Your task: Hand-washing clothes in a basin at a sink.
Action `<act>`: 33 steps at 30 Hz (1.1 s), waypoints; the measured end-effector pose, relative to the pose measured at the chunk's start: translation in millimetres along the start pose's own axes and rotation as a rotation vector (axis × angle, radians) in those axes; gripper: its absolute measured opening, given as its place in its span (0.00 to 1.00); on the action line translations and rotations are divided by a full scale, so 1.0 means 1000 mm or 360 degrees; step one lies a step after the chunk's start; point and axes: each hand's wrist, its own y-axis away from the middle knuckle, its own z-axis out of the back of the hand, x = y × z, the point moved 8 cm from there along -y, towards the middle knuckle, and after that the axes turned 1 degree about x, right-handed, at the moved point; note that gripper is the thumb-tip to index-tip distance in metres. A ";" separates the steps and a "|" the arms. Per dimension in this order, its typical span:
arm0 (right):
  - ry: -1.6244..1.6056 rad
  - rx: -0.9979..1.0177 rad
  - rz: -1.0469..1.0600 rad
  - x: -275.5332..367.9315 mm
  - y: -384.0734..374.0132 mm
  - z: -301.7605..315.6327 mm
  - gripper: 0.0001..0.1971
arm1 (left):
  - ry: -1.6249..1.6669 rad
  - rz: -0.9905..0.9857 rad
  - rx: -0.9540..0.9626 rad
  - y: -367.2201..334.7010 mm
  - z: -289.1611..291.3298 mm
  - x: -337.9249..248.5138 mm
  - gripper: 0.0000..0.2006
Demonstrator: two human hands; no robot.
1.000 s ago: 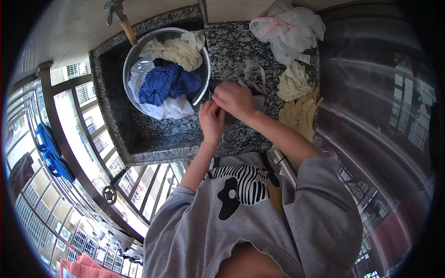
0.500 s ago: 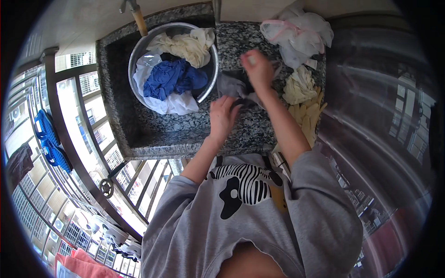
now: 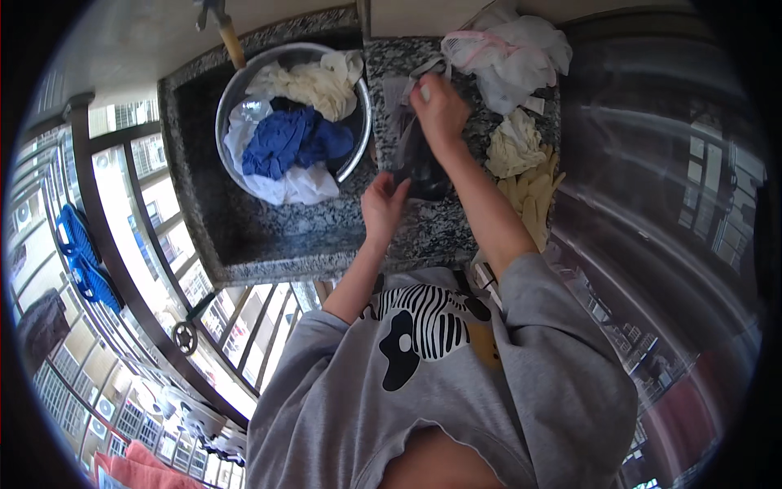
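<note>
A thin dark garment (image 3: pixel 421 159) lies stretched on the granite slab beside the sink, its upper end greyer and more see-through. My left hand (image 3: pixel 383 210) is at its near left edge, thumb and fingers closed on the cloth. Over the far end is my right hand (image 3: pixel 442 114), closed around a small pale thing with a touch of pink; the fingers hide most of it. Left of the garment, a round metal basin (image 3: pixel 366 130) stands in the sink, holding a blue cloth (image 3: pixel 285 140), a cream cloth (image 3: pixel 314 88) and a white cloth (image 3: pixel 295 187).
White mesh laundry bags (image 3: pixel 525 61) with a pink rim lie at the slab's back right. Nearer are a crumpled cream cloth (image 3: pixel 515 145) and yellowish rubber gloves (image 3: pixel 531 196). A tap (image 3: pixel 232 45) overhangs the sink (image 3: pixel 269 270). Blue slippers (image 3: pixel 85 257) are by the railing at left.
My right hand has moved farther away along the garment, which now lies more stretched out. My left hand has drawn slightly nearer to me, its fingers more curled. The whole view has shifted a little.
</note>
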 end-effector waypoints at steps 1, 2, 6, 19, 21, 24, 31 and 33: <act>-0.0149 0.0098 0.0049 0.012 0.020 0.002 0.08 | -0.0057 0.0004 -0.0093 0.003 0.005 0.006 0.14; -0.0308 0.0198 0.0117 0.030 0.039 0.002 0.08 | -0.0107 0.0010 -0.0208 0.000 0.012 0.014 0.16; -0.0311 0.0231 0.0452 0.019 0.049 0.009 0.07 | 0.0003 -0.0037 -0.0096 0.009 0.014 0.012 0.14; -0.0772 -0.0029 -0.0663 -0.079 0.018 0.080 0.14 | -0.0446 -0.0925 -0.0249 -0.002 -0.029 -0.106 0.20; -0.0607 -0.0003 -0.0373 -0.050 0.034 0.057 0.13 | -0.0507 -0.0875 -0.0132 -0.016 -0.042 -0.072 0.23; -0.0604 0.0150 -0.0290 -0.059 0.026 0.022 0.05 | -0.0531 -0.0852 0.0001 -0.034 -0.051 -0.059 0.25; -0.0340 0.0104 -0.0059 0.012 0.046 0.033 0.06 | -0.0342 -0.0791 -0.0169 -0.031 -0.051 -0.049 0.15; -0.0206 0.0155 -0.0197 -0.046 0.019 0.019 0.06 | -0.0289 -0.0705 -0.0091 -0.034 -0.051 -0.069 0.14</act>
